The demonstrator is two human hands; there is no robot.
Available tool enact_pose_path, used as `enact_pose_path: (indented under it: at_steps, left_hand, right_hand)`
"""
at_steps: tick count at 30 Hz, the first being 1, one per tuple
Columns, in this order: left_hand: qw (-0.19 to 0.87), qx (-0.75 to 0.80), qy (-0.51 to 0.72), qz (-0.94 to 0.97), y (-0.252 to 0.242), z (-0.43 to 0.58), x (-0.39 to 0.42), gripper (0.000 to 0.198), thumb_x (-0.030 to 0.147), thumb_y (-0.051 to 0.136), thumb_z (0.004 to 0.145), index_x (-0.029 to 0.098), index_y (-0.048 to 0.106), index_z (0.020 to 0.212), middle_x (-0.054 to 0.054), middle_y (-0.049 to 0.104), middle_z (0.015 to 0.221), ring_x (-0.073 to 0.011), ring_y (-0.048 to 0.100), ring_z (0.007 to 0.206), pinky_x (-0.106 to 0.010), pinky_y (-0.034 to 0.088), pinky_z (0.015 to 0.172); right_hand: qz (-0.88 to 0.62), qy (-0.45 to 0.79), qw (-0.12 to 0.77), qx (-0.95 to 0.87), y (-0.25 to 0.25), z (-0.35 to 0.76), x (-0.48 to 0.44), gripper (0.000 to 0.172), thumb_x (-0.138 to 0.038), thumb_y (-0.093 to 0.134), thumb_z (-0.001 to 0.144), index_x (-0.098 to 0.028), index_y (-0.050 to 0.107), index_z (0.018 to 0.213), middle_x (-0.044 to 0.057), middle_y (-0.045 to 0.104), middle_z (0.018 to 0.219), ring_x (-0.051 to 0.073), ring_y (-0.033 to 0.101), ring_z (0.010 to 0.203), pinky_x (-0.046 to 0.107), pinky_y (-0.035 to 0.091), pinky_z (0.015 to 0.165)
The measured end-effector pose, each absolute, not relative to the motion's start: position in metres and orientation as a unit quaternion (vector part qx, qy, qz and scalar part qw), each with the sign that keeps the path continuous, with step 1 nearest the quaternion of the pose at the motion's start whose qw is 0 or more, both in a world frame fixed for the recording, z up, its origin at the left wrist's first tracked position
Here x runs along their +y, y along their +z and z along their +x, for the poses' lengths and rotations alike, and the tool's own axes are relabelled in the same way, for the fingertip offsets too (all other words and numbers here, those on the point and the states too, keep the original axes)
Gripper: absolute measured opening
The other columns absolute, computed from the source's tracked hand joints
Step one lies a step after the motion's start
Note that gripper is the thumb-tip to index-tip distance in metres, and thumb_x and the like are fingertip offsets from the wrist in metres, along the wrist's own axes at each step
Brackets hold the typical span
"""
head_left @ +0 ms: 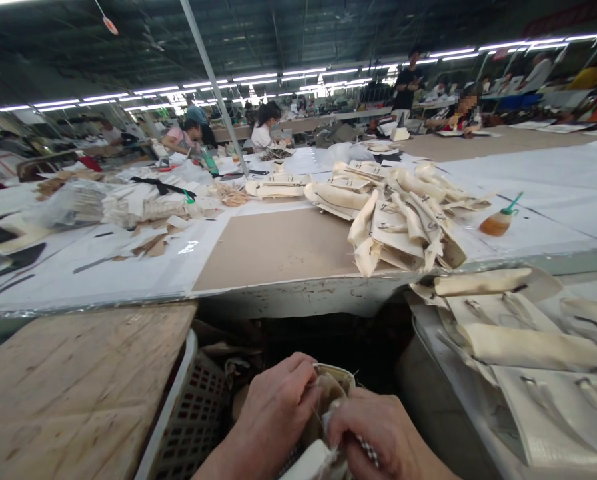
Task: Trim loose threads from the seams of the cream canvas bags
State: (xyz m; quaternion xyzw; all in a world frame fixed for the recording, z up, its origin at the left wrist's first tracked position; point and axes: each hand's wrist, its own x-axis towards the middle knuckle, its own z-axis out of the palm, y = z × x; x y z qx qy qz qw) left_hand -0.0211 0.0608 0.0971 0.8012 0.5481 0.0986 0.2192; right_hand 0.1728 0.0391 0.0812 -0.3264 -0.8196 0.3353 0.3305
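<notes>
Low in front of me, both hands are closed on a cream bag piece (336,375) with frayed threads along its edge. My left hand (273,407) grips its left side, fingers curled over the rim. On the other side, my right hand (378,427) pinches the edge, its fingertips partly inside the opening. Much of the piece is hidden behind my hands. A heap of similar cream bag pieces (398,220) with dark slots lies on the table beyond. More flat cream bag pieces (523,333) with handles are layered at my right.
A glue bottle (497,221) with a green nozzle stands right of the heap. A white plastic basket (193,400) sits left of my hands, beside a brown board (68,373). Stacked fabric pieces (143,203) lie at the left. Several people work farther back.
</notes>
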Motion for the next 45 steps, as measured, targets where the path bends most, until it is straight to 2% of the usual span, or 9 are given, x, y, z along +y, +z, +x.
enact_pose_path:
  at_steps: [4, 8, 10, 15, 19, 25, 33, 39, 45]
  left_hand:
    - [0.208, 0.545, 0.076, 0.809, 0.098, -0.024, 0.065, 0.011, 0.017, 0.053, 0.090, 0.019, 0.061, 0.082, -0.002, 0.069, 0.101, -0.0189, 0.068, 0.086, -0.027, 0.051, 0.073]
    - [0.215, 0.536, 0.083, 0.812, 0.100, -0.027, 0.068, 0.017, 0.021, 0.050, 0.093, 0.019, 0.061, 0.080, -0.003, 0.070, 0.100, -0.0184, 0.069, 0.086, -0.026, 0.052, 0.072]
    - [0.212, 0.524, 0.109, 0.818, 0.096, -0.027, 0.067, 0.019, 0.022, 0.050, 0.094, 0.020, 0.060, 0.078, -0.002, 0.070, 0.097, -0.0178, 0.068, 0.085, -0.026, 0.053, 0.072]
    - [0.181, 0.502, 0.197, 0.822, 0.080, -0.029, 0.061, 0.011, 0.013, 0.059, 0.082, 0.020, 0.058, 0.074, -0.001, 0.070, 0.105, -0.0178, 0.068, 0.090, -0.027, 0.054, 0.077]
    - [0.125, 0.462, 0.226, 0.849, 0.078, -0.031, 0.059, 0.010, 0.012, 0.059, 0.081, 0.020, 0.063, 0.076, -0.004, 0.069, 0.115, -0.0221, 0.067, 0.098, -0.035, 0.056, 0.085]
    - [0.117, 0.445, 0.231, 0.857, 0.085, -0.032, 0.059, 0.012, 0.012, 0.059, 0.082, 0.020, 0.066, 0.076, -0.005, 0.069, 0.115, -0.0235, 0.067, 0.098, -0.035, 0.057, 0.084]
    - [0.270, 0.461, 0.252, 0.807, 0.089, -0.029, 0.057, 0.017, 0.004, 0.062, 0.077, 0.018, 0.064, 0.069, -0.003, 0.065, 0.111, -0.0163, 0.063, 0.094, -0.025, 0.052, 0.082]
    - [0.230, 0.400, 0.237, 0.855, 0.083, -0.041, 0.059, 0.014, 0.008, 0.055, 0.079, 0.019, 0.061, 0.071, -0.005, 0.057, 0.131, -0.0231, 0.053, 0.122, -0.033, 0.046, 0.101]
    - [0.232, 0.444, 0.199, 0.842, 0.084, -0.038, 0.059, 0.013, 0.012, 0.057, 0.078, 0.021, 0.054, 0.087, -0.010, 0.058, 0.129, -0.0217, 0.057, 0.117, -0.032, 0.051, 0.094]
  right_hand:
    - [-0.348, 0.603, 0.309, -0.647, 0.093, 0.176, 0.034, 0.013, -0.014, 0.047, 0.081, -0.021, 0.058, 0.079, -0.001, 0.066, 0.067, 0.013, 0.057, 0.063, 0.022, 0.041, 0.062]
    - [-0.343, 0.739, 0.344, -0.466, 0.089, 0.185, 0.034, 0.015, -0.030, 0.049, 0.089, -0.019, 0.057, 0.082, -0.007, 0.047, 0.051, 0.009, 0.039, 0.048, 0.022, 0.031, 0.052]
    - [-0.387, 0.702, 0.365, -0.473, 0.083, 0.190, 0.037, 0.022, -0.036, 0.047, 0.094, -0.019, 0.058, 0.085, -0.008, 0.041, 0.051, 0.009, 0.033, 0.048, 0.023, 0.026, 0.050]
    - [-0.452, 0.383, 0.365, -0.718, 0.084, 0.197, 0.053, 0.018, -0.027, 0.047, 0.098, -0.022, 0.064, 0.098, 0.002, 0.061, 0.085, 0.017, 0.053, 0.077, 0.029, 0.040, 0.070]
    - [-0.432, 0.260, 0.316, -0.804, 0.092, 0.188, 0.062, 0.012, -0.019, 0.054, 0.095, -0.022, 0.065, 0.091, 0.003, 0.059, 0.090, 0.019, 0.052, 0.084, 0.033, 0.041, 0.073]
    - [-0.477, 0.251, 0.252, -0.804, 0.090, 0.174, 0.065, 0.014, -0.010, 0.067, 0.083, -0.020, 0.061, 0.075, 0.000, 0.057, 0.082, 0.018, 0.052, 0.081, 0.031, 0.042, 0.070]
    - [-0.500, 0.309, 0.286, -0.757, 0.087, 0.170, 0.059, 0.018, -0.004, 0.061, 0.080, -0.019, 0.061, 0.070, -0.001, 0.056, 0.077, 0.016, 0.056, 0.077, 0.027, 0.042, 0.065]
    - [-0.514, 0.272, 0.318, -0.749, 0.074, 0.164, 0.055, 0.014, -0.007, 0.058, 0.077, -0.019, 0.060, 0.068, 0.000, 0.056, 0.076, 0.016, 0.056, 0.073, 0.026, 0.040, 0.061]
    - [-0.511, 0.257, 0.328, -0.752, 0.068, 0.164, 0.056, 0.015, -0.009, 0.056, 0.080, -0.019, 0.059, 0.069, 0.000, 0.056, 0.075, 0.016, 0.056, 0.073, 0.026, 0.041, 0.062]
